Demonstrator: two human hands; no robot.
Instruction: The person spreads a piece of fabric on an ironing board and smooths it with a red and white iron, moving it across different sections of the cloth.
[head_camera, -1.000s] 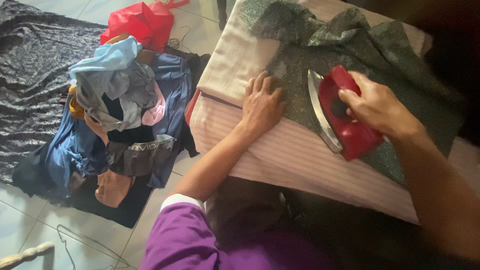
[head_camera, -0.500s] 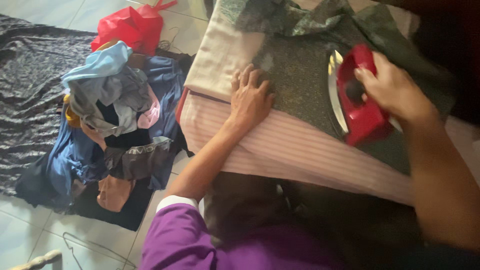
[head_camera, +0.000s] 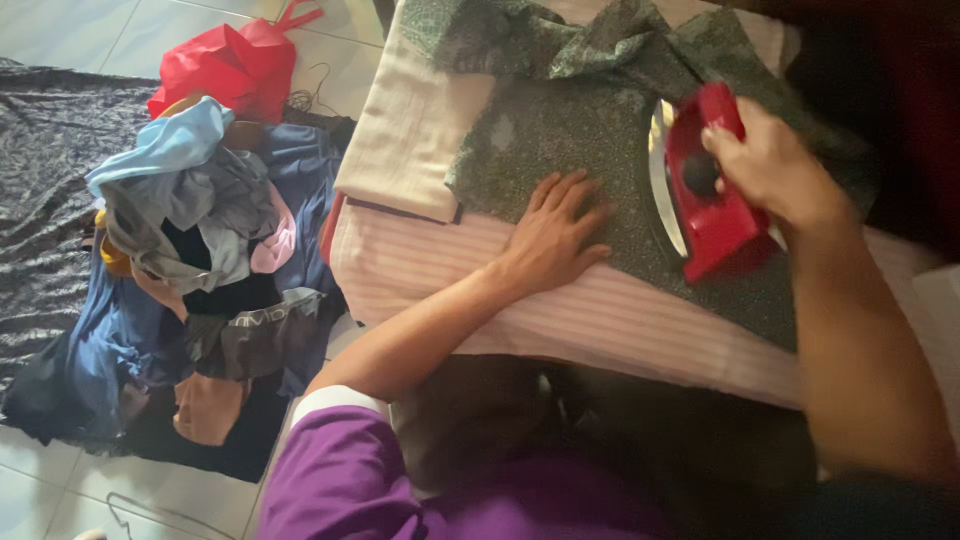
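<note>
Gripping the red plastic iron (head_camera: 705, 195) by its handle, right hand (head_camera: 765, 165) is closed around it. Iron sits on the dark green patterned cloth (head_camera: 570, 130), long axis running near-to-far, tip apparently pointing away; view blurred. Left hand (head_camera: 555, 235) lies flat, fingers spread, on the cloth beside the iron.

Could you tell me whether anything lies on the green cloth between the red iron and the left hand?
Nothing visible does. The iron, gripped by the right hand, sits on the green cloth, and the left hand lies flat on the same cloth beside it, with only bare fabric between them.
</note>
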